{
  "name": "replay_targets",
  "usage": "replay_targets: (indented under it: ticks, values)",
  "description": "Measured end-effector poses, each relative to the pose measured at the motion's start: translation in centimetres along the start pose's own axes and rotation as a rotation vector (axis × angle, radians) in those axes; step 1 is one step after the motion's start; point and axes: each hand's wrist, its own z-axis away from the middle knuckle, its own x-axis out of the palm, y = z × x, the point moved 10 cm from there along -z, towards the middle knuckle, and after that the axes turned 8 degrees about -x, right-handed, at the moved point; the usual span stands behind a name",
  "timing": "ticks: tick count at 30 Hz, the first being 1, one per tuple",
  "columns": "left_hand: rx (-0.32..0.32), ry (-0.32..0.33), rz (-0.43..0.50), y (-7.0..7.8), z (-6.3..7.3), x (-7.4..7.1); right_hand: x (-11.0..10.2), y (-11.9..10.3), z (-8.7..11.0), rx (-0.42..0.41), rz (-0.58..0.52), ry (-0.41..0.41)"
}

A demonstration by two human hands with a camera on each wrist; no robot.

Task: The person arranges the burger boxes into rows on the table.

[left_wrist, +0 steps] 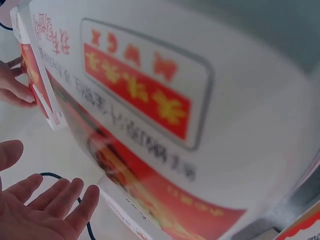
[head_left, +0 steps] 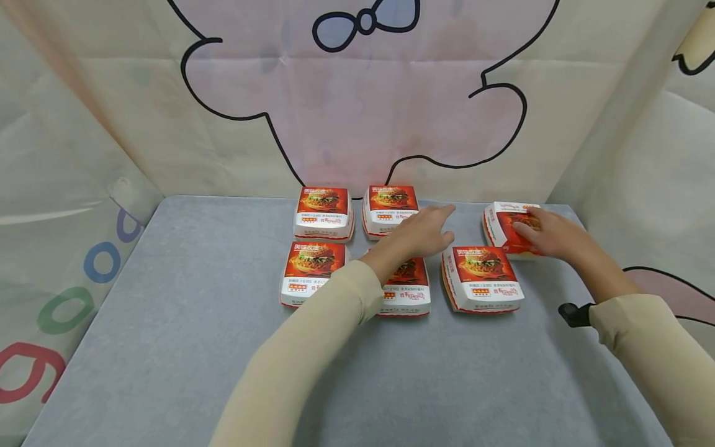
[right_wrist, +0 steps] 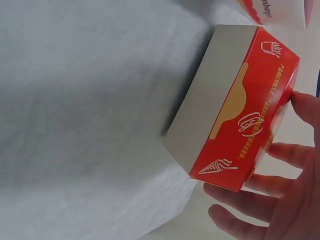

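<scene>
My right hand (head_left: 553, 236) grips a burger box (head_left: 498, 231) at the back right of the table. In the right wrist view, the thumb is at one edge of this box (right_wrist: 250, 105) and the fingers at the other, with its red side and plain pale face showing. My left hand (head_left: 421, 233), its fingers spread, holds nothing and hovers by the back middle burger box (head_left: 385, 205). Its forearm crosses over the front middle burger box (head_left: 404, 295) and partly hides it. Just in front of the gripped box sits the front right burger box (head_left: 486, 279).
Two more burger boxes stand to the left, one at the back (head_left: 323, 214) and one in front (head_left: 313, 267). All rest on a grey table (head_left: 167, 347). A printed cloth (head_left: 346, 118) hangs right behind the table's back edge, with sheets on both sides.
</scene>
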Motion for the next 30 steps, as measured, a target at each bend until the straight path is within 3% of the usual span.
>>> replay_targets:
  ticks: [10, 13, 18, 22, 30]
  values:
    - [-0.022, -0.029, -0.026, 0.0, -0.2, 0.8, -0.3, -1.2, -0.8, 0.035, 0.032, -0.003]
    - [-0.005, -0.069, -0.026, 0.1, -0.4, 1.4, -0.3, -1.5, -1.1, 0.038, 0.032, -0.004]
    - [0.051, -0.146, -0.107, 0.8, -0.3, 3.2, -0.4, -1.7, -1.6, 0.047, 0.034, -0.002]
    - [0.075, -0.156, -0.154, 1.1, 0.0, 3.9, -0.4, -1.8, -1.8, 0.057, 0.031, -0.001]
    - [0.076, -0.163, -0.156, 1.4, 0.0, 4.1, -0.2, -2.2, -2.3, 0.069, 0.02, -0.006]
